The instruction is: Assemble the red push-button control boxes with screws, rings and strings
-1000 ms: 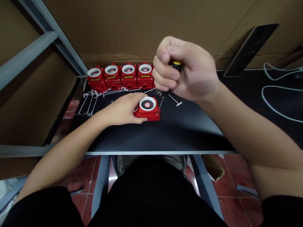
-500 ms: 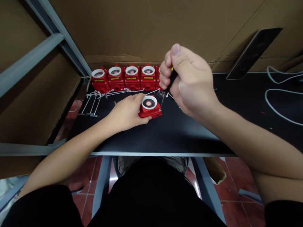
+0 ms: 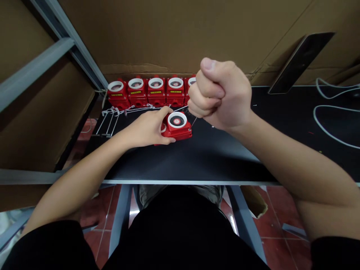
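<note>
In the left hand (image 3: 149, 127), pinching its side between thumb and fingers, a red box (image 3: 177, 132) is resting on the bench (image 3: 213, 161); above right, the right hand (image 3: 225, 95) is clenching a thin-shafted tool (image 3: 194, 122), handle hidden; beyond the left hand, more red units (image 3: 156, 98) are standing.

On the flat black tabletop (image 3: 208, 161), 1 red boxy unit with a round white rim (image 3: 180, 133) lies before a row of at least 5 red boxy white-rimmed units (image 3: 156, 95). Left of it lie thin metal rods (image 3: 114, 125); far right, a pale looped cable (image 3: 329, 135). The brown cardboard wall (image 3: 168, 37) stands behind.
</note>
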`<action>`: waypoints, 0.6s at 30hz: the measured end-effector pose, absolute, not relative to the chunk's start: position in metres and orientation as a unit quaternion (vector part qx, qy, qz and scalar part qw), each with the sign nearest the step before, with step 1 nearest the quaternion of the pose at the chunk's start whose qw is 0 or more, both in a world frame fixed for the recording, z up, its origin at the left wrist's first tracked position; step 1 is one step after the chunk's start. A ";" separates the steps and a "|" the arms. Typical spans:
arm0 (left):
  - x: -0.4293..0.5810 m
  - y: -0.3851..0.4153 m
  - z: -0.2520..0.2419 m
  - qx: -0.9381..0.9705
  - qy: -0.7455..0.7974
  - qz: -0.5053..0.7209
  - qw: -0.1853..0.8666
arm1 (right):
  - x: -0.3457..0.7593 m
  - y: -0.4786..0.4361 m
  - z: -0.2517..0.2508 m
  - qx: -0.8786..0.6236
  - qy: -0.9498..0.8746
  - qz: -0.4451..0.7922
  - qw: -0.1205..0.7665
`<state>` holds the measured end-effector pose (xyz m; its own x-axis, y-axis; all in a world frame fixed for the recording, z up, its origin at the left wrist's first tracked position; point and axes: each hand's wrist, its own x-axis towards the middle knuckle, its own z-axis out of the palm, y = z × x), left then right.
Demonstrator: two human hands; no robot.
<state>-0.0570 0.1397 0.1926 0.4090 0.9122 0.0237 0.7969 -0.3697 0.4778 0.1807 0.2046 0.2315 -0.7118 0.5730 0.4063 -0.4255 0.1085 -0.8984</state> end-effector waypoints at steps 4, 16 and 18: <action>-0.067 0.145 0.194 0.836 0.442 0.155 0.284 | 0.190 0.211 0.238 -0.026 -0.641 0.720 0.264; -0.059 0.138 0.191 0.812 0.515 0.180 0.208 | 0.175 0.199 0.245 -0.153 -0.639 0.637 0.403; -0.056 0.137 0.189 0.798 0.537 0.188 0.197 | 0.172 0.197 0.244 -0.167 -0.607 0.635 0.448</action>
<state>-0.0564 0.1373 0.1891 0.3520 0.9318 0.0886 0.7833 -0.3451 0.5171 0.1716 0.1965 0.2436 -0.5424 0.7716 0.3323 -0.3669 0.1383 -0.9199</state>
